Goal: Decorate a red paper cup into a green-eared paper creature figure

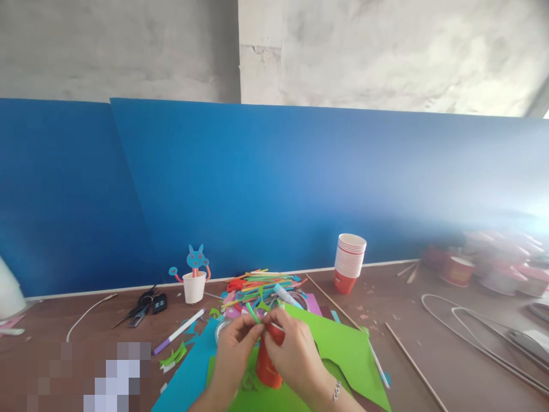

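Note:
A red paper cup (269,366) stands upright on green paper, partly covered by my fingers. My left hand (235,349) is closed in a pinch at the cup's rim, on a thin green strip (252,311) that looks like a straw and sticks up above the fingertips. From the other side, my right hand (295,346) closes on the cup near its rim, its fingertips almost meeting those of my left. The exact grip inside the fingers is hidden. Under the cup lie sheets of green paper (343,349) and blue paper (184,366).
Behind my hands lies a pile of coloured straws (261,280). A stack of paper cups (350,260) and a white cup with a blue paper figure (194,288) stand by the blue partition (257,189). Also there: a marker (178,332), keys (158,303), a wooden stick (414,363), cables (480,337).

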Demonstrator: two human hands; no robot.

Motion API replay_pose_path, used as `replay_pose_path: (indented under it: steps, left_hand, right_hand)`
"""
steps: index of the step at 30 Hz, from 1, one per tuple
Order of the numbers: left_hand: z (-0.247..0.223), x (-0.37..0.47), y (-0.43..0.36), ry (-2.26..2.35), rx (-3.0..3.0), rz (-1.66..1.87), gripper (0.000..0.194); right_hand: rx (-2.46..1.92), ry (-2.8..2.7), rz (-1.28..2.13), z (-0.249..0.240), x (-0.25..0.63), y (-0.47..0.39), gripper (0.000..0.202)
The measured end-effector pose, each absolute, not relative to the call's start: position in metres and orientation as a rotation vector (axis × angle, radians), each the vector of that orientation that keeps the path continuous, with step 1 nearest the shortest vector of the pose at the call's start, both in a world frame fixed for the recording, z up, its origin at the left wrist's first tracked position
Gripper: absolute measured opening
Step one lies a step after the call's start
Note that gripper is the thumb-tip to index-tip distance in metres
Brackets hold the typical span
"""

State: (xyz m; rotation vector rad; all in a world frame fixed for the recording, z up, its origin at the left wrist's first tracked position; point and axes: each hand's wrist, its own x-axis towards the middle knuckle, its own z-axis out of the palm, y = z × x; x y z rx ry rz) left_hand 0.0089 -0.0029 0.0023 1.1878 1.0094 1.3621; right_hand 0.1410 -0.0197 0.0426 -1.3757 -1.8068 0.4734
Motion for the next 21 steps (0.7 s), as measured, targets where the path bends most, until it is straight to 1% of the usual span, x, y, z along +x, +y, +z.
replay_pose_path:
  steps: [11,17,21]
  left_hand:
    - [0.008,0.003,0.003,1.005,1.327,1.252,0.023]
    - [0.011,0.0,0.005,1.02,1.287,1.238,0.026]
    - [0.013,0.0,0.004,1.024,1.272,1.29,0.028]
  right_hand:
    - [-1.353,-1.912,0.345,0.034,0.144,-0.017,0.024]
    - [-1.439,-1.876,0.423,0.039,0.144,-0.016,0.022]
    - [-1.468,-1.895,0.386,0.044,0.144,-0.017,0.021]
